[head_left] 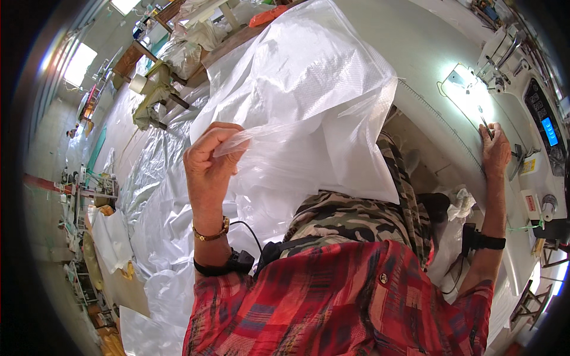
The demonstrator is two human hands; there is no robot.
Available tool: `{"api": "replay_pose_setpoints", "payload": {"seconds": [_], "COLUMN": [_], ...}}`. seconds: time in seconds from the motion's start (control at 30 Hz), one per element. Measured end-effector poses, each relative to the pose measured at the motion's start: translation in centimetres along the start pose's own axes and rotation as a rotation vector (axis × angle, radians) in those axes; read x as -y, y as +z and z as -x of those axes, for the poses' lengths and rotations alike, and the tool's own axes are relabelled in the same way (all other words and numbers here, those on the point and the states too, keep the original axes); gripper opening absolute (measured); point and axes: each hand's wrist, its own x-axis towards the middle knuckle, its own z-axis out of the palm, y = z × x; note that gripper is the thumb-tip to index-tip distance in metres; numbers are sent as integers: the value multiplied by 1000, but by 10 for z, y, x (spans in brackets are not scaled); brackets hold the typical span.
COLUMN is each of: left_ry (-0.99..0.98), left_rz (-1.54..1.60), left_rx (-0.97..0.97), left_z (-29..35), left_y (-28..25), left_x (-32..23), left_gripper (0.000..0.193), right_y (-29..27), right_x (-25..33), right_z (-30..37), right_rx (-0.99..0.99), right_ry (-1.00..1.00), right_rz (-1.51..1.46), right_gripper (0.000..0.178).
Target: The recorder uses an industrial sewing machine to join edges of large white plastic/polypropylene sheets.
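Note:
My left hand (211, 157) is raised at the left, its fingers pinching the gathered edge of a large translucent white woven plastic sheet (303, 77). The sheet spreads over the table edge and hangs down across my lap. At the right, my right hand (496, 148) is closed around a thin dark tool (487, 129), which points toward the brightly lit plate of a sewing machine (537, 133). What kind of tool it is cannot be made out, because the fingers cover most of it. No part of the sheet lies under the machine's needle area.
The pale work table (424, 65) carries ruler markings along its near edge. A lit blue display (550, 132) is on the machine. More plastic sheeting (160, 237) heaps on the floor at left. A wooden stool (155, 89) with cloth and a white spool stands beyond it.

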Motion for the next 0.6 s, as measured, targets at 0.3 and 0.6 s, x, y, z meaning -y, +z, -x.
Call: {"api": "replay_pose_setpoints", "payload": {"seconds": [0.3, 0.6], "left_ry": [-75, 246], "left_rz": [189, -114], "left_rx": [-106, -91], "left_z": [-27, -79], "left_y": [-15, -36], "left_x": [-18, -55], "left_gripper": [10, 11], "right_y": [3, 5], "right_x": [-2, -5], "right_z": [0, 0], "right_rx": [2, 24], "right_ry": [2, 19], "right_rz": [-52, -48], "right_gripper": [38, 34]}}
